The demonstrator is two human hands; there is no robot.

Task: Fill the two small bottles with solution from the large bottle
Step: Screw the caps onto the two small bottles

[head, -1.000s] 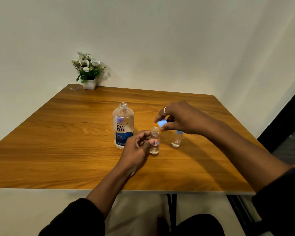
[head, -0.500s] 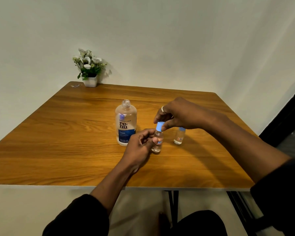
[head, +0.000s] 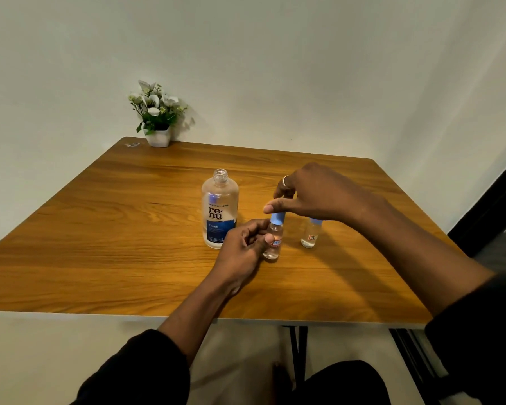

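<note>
Small bottle (head: 272,251) stands on the table (head: 100,244), its body pinched in the left grip (head: 241,251); the right grip (head: 316,194) pinches its blue cap (head: 277,218) from above.

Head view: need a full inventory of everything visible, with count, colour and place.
table: 1, brown wood grain, fills the middle of the view, against the pale wall
large bottle: 1, clear with blue and white label, uncapped, upright at table centre
held small bottle: 1, clear, standing on the table just right of the large bottle
blue cap: 1, light blue, on top of the held small bottle
free small bottle: 1, clear with a blue top, upright further right, untouched
flower pot: 1, white pot with white flowers and green leaves, far left table corner
left hand: 1, grips the held small bottle's body
right hand: 1, wears a silver ring, pinches the blue cap
sleeves: 2, black, bottom edge
</note>
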